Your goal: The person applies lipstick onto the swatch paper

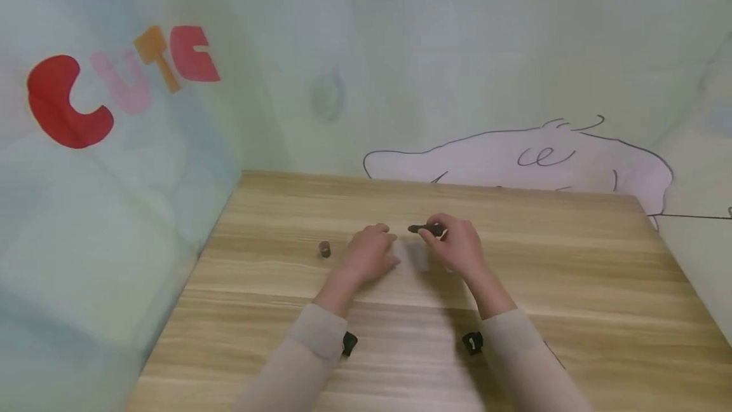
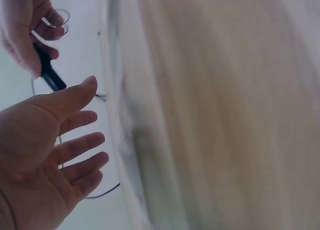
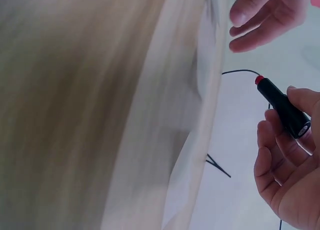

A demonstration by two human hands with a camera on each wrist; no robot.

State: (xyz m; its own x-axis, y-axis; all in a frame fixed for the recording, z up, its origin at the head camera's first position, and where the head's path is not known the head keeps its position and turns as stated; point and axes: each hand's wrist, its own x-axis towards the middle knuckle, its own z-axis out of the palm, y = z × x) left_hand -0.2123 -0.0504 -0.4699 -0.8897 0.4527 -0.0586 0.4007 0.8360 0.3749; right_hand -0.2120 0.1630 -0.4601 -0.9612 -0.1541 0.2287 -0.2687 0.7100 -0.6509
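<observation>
My right hand (image 1: 457, 247) pinches a black lipstick (image 1: 426, 230) between thumb and fingers, above the wooden table. In the right wrist view the lipstick (image 3: 282, 106) shows a red tip pointing toward the other hand and a round label on its base. My left hand (image 1: 368, 253) has loosely spread fingers and holds nothing; it is beside a pale, paper-like sheet (image 1: 413, 255). Left of that hand, a small dark cap (image 1: 325, 249) stands on the tabletop. The left wrist view shows the left palm (image 2: 45, 150) with its fingers apart from the lipstick.
The wood-grain table (image 1: 257, 336) ends at a back edge against a printed wall cloth (image 1: 320, 81). Coloured letters (image 1: 71, 103) mark the cloth on the left. Small black devices (image 1: 473, 343) sit at both wrists.
</observation>
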